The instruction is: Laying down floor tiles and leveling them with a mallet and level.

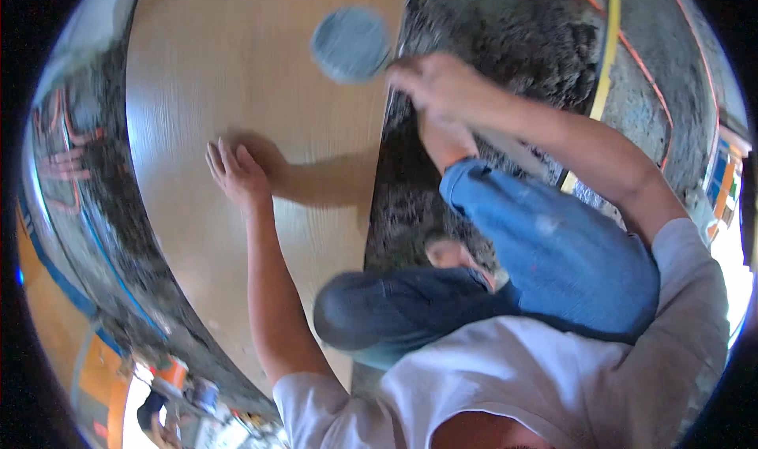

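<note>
A large, light wood-coloured slab (205, 78) lies flat on dark, rough mortar. Over its right side hangs a mallet (351, 44), its round grey head smeared by motion. My right hand (430, 82) grips the mallet's short visible end near the slab's right edge, above my raised knee and shin. Palm down with fingers extended, my left hand (239, 173) rests on the middle of the slab and throws a shadow to its right.
Dark, lumpy mortar (505, 39) borders the slab on the right. Beyond it runs a long yellow strip (606, 62), with orange tubing (646, 70) farther right. More orange tubing (67, 145) lies on the left. Another person (156, 417) shows at the lower left.
</note>
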A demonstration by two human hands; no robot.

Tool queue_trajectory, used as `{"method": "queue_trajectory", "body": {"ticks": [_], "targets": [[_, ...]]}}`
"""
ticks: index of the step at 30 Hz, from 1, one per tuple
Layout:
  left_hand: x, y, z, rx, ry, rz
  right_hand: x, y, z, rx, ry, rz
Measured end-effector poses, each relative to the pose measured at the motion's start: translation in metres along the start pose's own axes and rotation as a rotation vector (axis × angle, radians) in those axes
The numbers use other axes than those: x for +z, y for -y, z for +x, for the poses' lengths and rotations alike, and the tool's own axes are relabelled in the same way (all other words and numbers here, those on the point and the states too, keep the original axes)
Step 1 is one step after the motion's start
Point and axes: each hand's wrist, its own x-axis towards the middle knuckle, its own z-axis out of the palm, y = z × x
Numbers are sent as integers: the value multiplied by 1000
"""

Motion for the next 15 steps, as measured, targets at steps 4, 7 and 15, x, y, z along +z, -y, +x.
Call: {"method": "queue_trajectory", "body": {"ticks": [4, 7, 15], "targets": [[29, -24, 40, -174, 41, 156, 14, 10, 34, -241, -9, -57], [33, -29, 44, -193, 72, 206, 1, 46, 53, -185, 83, 49], [31, -36, 44, -265, 153, 222, 1, 113, 121, -557, -346, 126]]}}
